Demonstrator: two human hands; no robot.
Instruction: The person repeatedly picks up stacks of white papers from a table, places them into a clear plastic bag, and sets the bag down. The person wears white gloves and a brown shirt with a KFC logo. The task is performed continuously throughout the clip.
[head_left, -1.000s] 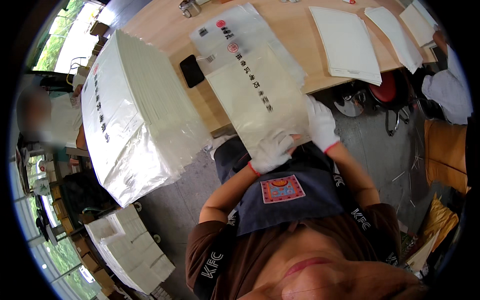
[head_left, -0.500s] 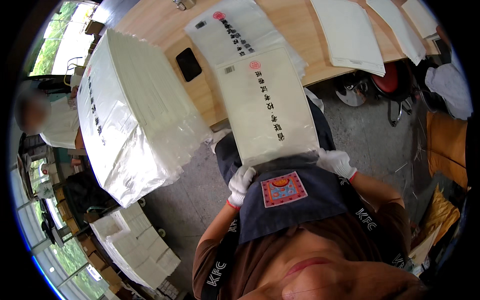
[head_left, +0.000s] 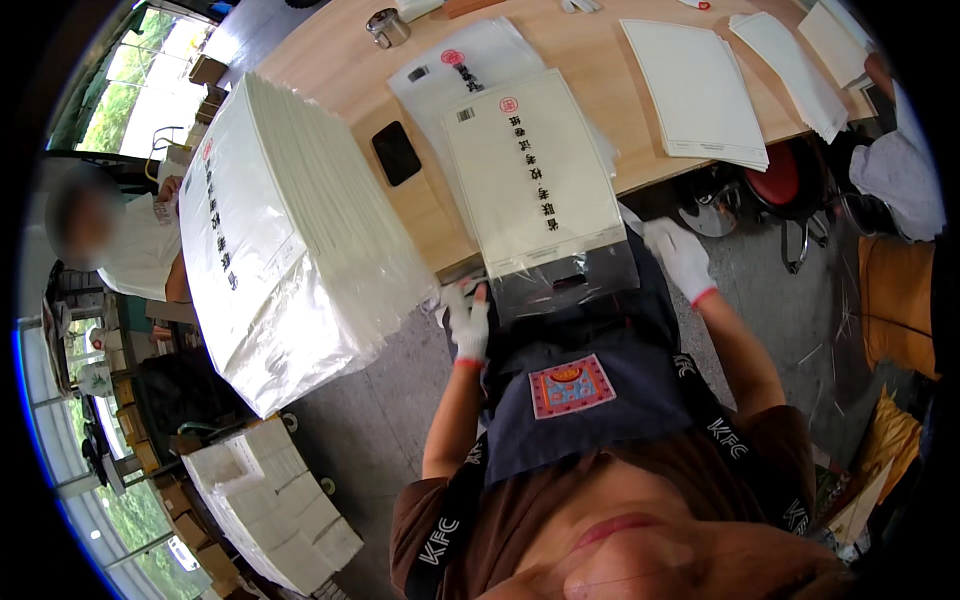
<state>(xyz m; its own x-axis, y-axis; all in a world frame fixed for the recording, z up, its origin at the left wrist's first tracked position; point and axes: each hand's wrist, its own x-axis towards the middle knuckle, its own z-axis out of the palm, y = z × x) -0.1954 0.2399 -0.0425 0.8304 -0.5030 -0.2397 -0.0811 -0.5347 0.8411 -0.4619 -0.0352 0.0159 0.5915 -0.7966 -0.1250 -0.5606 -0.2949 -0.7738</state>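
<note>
In front of me a clear plastic bag [head_left: 575, 285] with a cream printed sheet [head_left: 540, 170] inside lies over the table's near edge, its see-through end hanging above my lap. My left hand [head_left: 468, 318], in a white knitted glove, is beside the bag's lower left corner with its fingers apart. My right hand [head_left: 682, 258], gloved likewise, is off the bag's right side, its fingers stretched toward the table edge. Under the bag's far part lies a pile of similar printed bags [head_left: 425, 95].
A tall stack of filled bags [head_left: 250, 270] stands at left, with a black phone [head_left: 396, 153] between it and the pile. Paper stacks [head_left: 690, 95] and a metal cup [head_left: 387, 28] sit on the table [head_left: 640, 178]. One person [head_left: 145, 240] is at far left; a red-seated stool [head_left: 775, 175] stands under the table.
Both hands have let go of the bag's near corners and moved forward along its sides. The bag has shifted farther onto the table, and its clear end now lies flatter.
</note>
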